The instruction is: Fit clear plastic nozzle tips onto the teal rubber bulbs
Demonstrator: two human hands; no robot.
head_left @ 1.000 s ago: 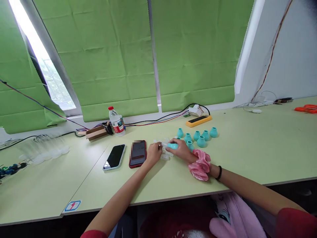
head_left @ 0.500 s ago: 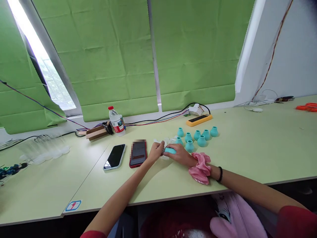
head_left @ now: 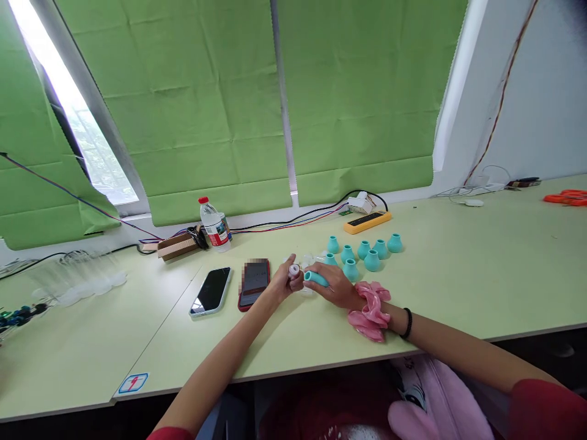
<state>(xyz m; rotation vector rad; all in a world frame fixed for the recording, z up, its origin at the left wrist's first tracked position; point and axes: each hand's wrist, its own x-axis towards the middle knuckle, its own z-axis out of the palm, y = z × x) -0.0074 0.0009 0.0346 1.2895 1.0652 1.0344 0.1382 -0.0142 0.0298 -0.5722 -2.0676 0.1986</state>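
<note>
On the pale yellow-green tabletop [head_left: 458,269], the two hands are now just apart, where half a second ago they met. The right hand [head_left: 338,286] is closed around a teal, hollow, tube-like piece [head_left: 316,279], its open end tipped toward the left hand [head_left: 285,283]. That hand has turned thumb-up, gripping a small, whitish, round-ended piece [head_left: 294,270] whose end now shows. The two pieces are separate, so I judge them not joined. Eight teal, vase-shaped pieces [head_left: 372,261] stand unchanged beside the right hand.
</note>
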